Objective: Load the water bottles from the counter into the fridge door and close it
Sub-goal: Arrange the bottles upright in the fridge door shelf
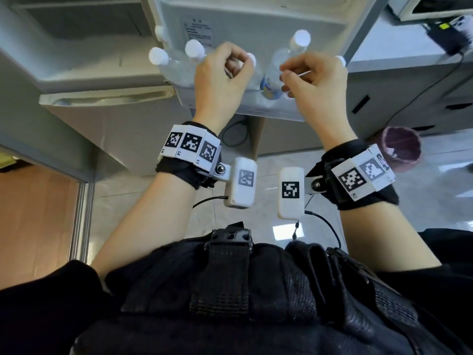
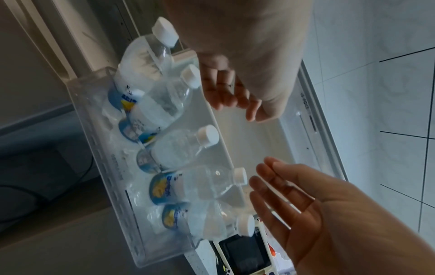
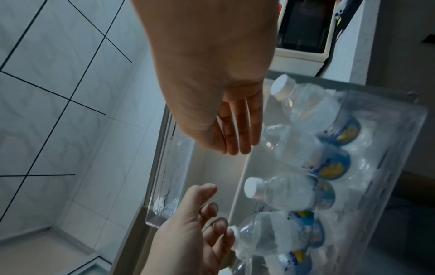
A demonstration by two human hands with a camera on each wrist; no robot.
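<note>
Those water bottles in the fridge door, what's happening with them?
A person is filling the fridge door shelf with water bottles. Five white-capped bottles already stand in a row in the clear shelf. The left hand and the right hand are both empty, hovering just in front of the bottles with fingers loose. The fridge door is open, so closing it is not yet done.
</note>
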